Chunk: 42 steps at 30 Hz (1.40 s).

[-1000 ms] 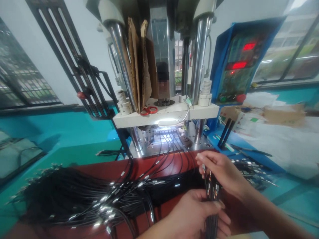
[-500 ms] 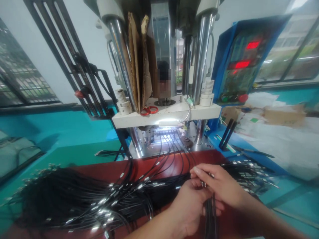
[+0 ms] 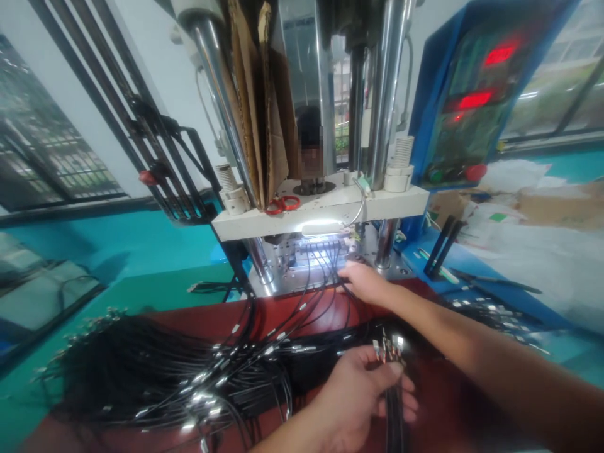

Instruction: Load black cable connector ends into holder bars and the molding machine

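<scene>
My left hand [image 3: 358, 390] is closed round a bundle of black cables [image 3: 395, 415]. Their metal-tipped ends [image 3: 389, 346] stick up above the thumb. Stretched forward, my right hand [image 3: 365, 283] is at the front of the lit press bed, fingertips pinched on one of the black cables [image 3: 323, 277] that run out of the metal mold [image 3: 302, 259]. Part of that cable is hidden behind the fingers. A large pile of black cables [image 3: 141, 371] with shiny connectors lies to the left of my hands.
The press's white plate [image 3: 264, 221] sits above the bed, with red-handled scissors [image 3: 283, 204] and cardboard [image 3: 255, 113] on it. At right stand a blue control box [image 3: 425, 94] and two dark upright posts [image 3: 443, 248]. More cable ends [image 3: 495, 314] lie at right.
My right hand has left the bundle by my left hand and moved forward to the cables at the press bed. My left hand keeps its hold; the bundle's ends now show.
</scene>
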Available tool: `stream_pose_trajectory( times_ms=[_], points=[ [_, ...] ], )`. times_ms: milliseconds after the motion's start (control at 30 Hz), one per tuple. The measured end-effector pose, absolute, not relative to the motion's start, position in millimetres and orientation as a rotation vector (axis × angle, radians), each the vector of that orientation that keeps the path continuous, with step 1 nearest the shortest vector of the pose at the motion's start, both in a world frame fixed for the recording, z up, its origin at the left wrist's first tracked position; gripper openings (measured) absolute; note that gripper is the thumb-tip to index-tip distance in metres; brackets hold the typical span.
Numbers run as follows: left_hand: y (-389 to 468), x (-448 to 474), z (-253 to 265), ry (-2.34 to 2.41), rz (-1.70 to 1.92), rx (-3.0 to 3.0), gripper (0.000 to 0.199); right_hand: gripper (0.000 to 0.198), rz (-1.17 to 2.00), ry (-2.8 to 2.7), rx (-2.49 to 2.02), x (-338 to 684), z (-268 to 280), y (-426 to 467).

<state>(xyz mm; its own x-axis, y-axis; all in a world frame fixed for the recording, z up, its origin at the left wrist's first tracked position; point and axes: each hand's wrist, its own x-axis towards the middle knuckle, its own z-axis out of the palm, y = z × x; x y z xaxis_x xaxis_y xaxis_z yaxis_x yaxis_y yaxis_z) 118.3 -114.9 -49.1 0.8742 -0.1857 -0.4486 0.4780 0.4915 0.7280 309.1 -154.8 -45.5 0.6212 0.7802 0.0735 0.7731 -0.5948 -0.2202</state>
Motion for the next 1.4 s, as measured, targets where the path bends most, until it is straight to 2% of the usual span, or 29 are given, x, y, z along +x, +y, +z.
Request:
stream_pose_trajectory(
  times_ms=[133,333,433,533,633,733,867,967,1067,1133,1400],
  points=[
    [-113.8,115.3,-46.9,0.301,-0.409,0.996,0.025,0.027,0.024,-1.291,-2.652,306.4,-40.1,-156.1],
    [-116.5,116.0,-40.0,0.299,-0.437,1.006,0.027,0.014,-0.074,-1.275,-2.738,293.5,-13.5,-215.6],
    [-119.5,119.6,-34.6,0.283,-0.454,1.023,0.028,0.020,-0.065,-1.271,-2.748,284.3,1.4,-252.6],
    [-121.8,123.3,-29.7,0.256,-0.475,1.062,0.028,0.018,0.215,-1.223,-2.593,274.6,10.3,-282.7],
    [-122.4,126.0,-28.3,0.236,-0.479,1.114,0.028,0.022,0.543,-0.953,-2.306,259.5,6.9,-305.3],
    [-122.2,128.2,-31.3,0.236,-0.484,1.120,0.031,0.029,0.591,-0.573,-2.074,231.9,-8.7,-321.4],
    [-122.5,131.6,-37.2,0.250,-0.501,1.131,0.034,0.049,0.515,-0.142,-1.606,188.6,-35.2,-324.9],
    [-122.9,132.6,-39.5,0.240,-0.529,1.157,0.033,0.051,0.360,-0.111,-1.470,169.4,-48.8,-311.4],
    [-122.3,130.5,-39.5,0.207,-0.561,1.154,0.030,0.044,0.219,-0.117,-1.490,162.6,-54.1,-293.1],
    [-121.2,128.3,-38.3,0.191,-0.578,1.139,0.028,0.047,0.167,-0.068,-1.521,160.8,-55.2,-283.9],
    [-117.8,123.9,-34.1,0.125,-0.599,1.138,0.023,0.055,0.214,-0.033,-1.655,155.2,-50.9,-278.4]
  ],
)
